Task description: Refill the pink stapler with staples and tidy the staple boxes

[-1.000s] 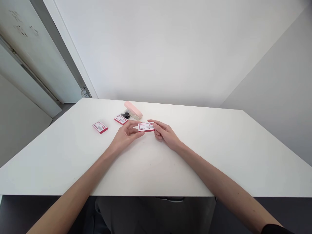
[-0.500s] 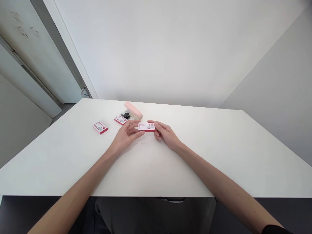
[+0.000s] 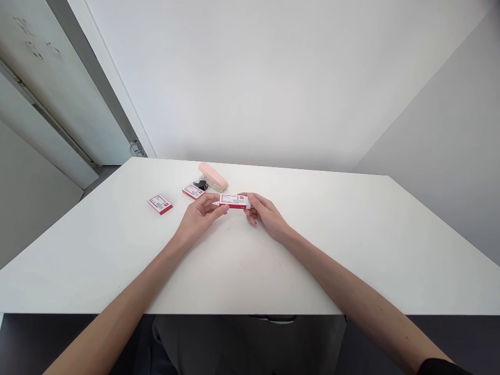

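Observation:
A small red-and-white staple box (image 3: 233,201) is held just above the white table (image 3: 351,250), between both hands. My right hand (image 3: 264,214) grips its right end with thumb and fingers closed round it. My left hand (image 3: 200,216) holds its left end, fingertips pinched on the box's edge and the palm turned up. A pink stapler (image 3: 213,177) lies behind the hands, with a second staple box (image 3: 193,192) just in front of it.
A third red-and-white staple box (image 3: 160,204) lies to the left on the table. A small black thing (image 3: 201,184) sits against the stapler. A wall rises behind the table and a door stands at the far left.
The box has tipped flatter and shifted slightly left and away. My left fingers have moved along its left end. The other objects have not moved.

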Tool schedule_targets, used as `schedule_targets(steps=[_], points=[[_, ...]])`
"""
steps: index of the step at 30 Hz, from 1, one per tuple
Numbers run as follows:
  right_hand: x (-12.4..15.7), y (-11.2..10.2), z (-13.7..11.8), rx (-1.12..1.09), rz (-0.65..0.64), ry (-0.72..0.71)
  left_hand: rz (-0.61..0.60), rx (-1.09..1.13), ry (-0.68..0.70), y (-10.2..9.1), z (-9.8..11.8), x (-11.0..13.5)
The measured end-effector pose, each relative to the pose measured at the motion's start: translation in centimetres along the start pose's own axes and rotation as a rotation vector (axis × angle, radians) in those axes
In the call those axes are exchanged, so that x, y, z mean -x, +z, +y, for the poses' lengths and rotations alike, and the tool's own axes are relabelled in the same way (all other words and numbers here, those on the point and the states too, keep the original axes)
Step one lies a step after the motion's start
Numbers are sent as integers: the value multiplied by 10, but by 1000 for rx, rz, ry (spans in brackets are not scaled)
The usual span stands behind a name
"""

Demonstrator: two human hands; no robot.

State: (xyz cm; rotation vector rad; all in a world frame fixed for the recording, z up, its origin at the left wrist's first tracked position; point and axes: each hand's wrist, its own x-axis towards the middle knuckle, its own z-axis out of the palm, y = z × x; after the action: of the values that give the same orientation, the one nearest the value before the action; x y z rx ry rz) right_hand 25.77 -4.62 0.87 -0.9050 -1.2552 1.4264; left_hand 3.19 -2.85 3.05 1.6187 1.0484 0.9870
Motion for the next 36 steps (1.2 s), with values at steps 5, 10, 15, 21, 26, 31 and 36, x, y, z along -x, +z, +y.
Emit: schedule_targets(steps=[5,10,15,21,26,31,36], points=[[-1,0,1,-8,7,-6,1,-26,-5,0,1,0],[-2,-1,3,-24,12,-7,17,-23,7,-1,0,1],[-1,1,2,-24,29,-5,27,-10,14,-2,-2,0],[-2,1,2,-31,40,2,26,2,38,1,0,0],[-1,1,2,-38,77,8,380,-442,233,-12,-10,-7],[1,2,1,-22,81,13,663,-929,114,-61,-35,-11],[1,2,2,-10,87,-4,528,-916,-191,-98,-47,1]])
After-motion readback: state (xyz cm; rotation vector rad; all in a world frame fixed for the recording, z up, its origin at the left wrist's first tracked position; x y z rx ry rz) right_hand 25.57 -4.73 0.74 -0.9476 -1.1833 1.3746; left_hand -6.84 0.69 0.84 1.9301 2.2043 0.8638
